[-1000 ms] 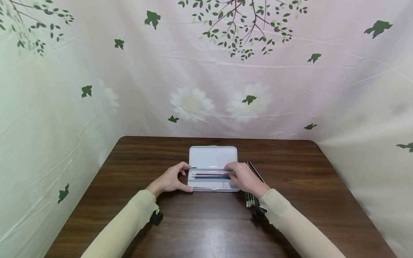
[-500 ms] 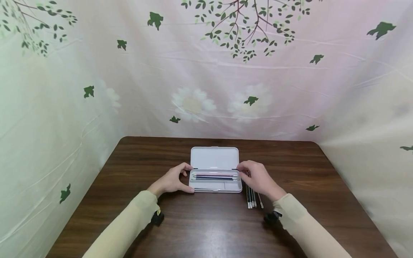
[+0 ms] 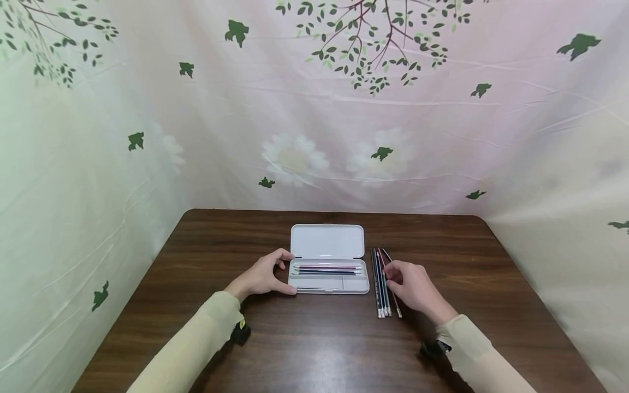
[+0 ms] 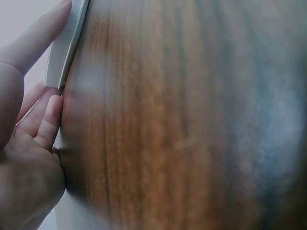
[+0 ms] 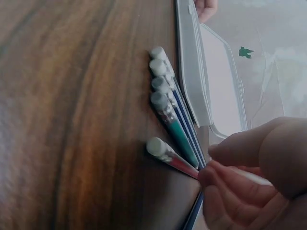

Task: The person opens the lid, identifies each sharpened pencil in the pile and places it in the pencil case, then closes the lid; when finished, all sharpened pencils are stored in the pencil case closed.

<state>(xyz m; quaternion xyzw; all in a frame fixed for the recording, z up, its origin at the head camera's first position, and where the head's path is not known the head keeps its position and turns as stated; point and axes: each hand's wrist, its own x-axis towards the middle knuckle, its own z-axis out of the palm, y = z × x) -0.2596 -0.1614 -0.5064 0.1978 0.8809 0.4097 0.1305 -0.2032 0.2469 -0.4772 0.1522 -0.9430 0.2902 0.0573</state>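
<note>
In the head view a white pencil case lies with its lid raised; several pencils lie inside its back compartment. My left hand holds the case's left end, thumb at the front corner, fingers at the back. To the right of the case several dark pencils lie side by side with their erasers toward me. Beside them, my right hand pinches a red pencil, whose white eraser end rests low over the table in the right wrist view. Another dark pencil passes under that hand.
The brown wooden table has rounded far corners. A pale curtain with printed leaves and flowers hangs behind and along both sides. Small black devices are strapped at the left wrist and the right wrist.
My right hand has moved right, from over the case's right end to the pencils beside it. My left hand stays on the case.
</note>
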